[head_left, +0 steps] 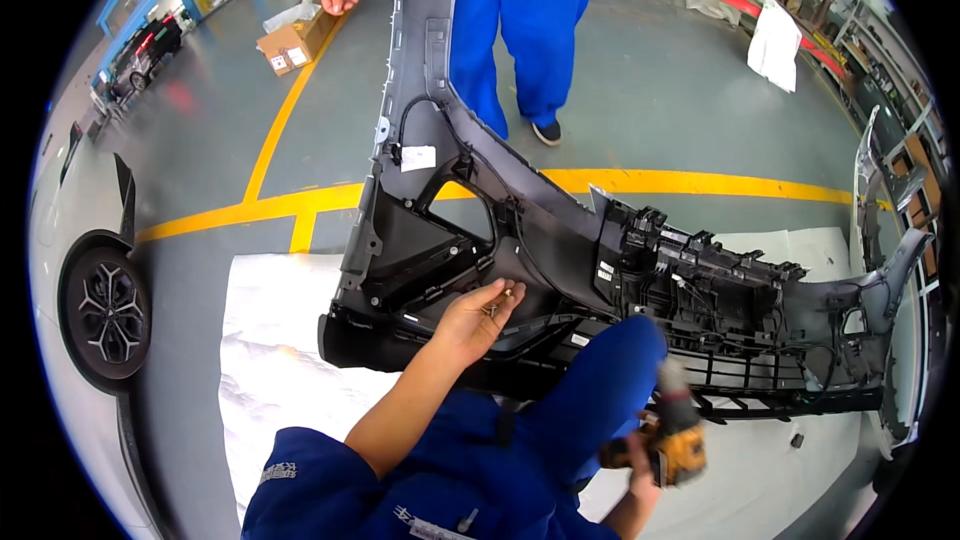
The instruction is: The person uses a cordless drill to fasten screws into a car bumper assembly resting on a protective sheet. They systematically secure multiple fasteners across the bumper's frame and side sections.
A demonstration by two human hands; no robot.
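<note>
**Bumper cover on the workshop floor**

The left hand (478, 315) pinches small screws (503, 294) against the grey bumper cover (560, 240). The right hand (640, 465) grips a yellow cordless drill (675, 435). A white label (418, 158) sits above the left hand; cardboard boxes (295, 40) lie beyond, white sheeting (280, 340) covers the grey floor

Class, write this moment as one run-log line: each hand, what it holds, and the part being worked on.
left hand: holds small screws over bumper | right hand: grips yellow power drill | bumper on white sheet
</note>
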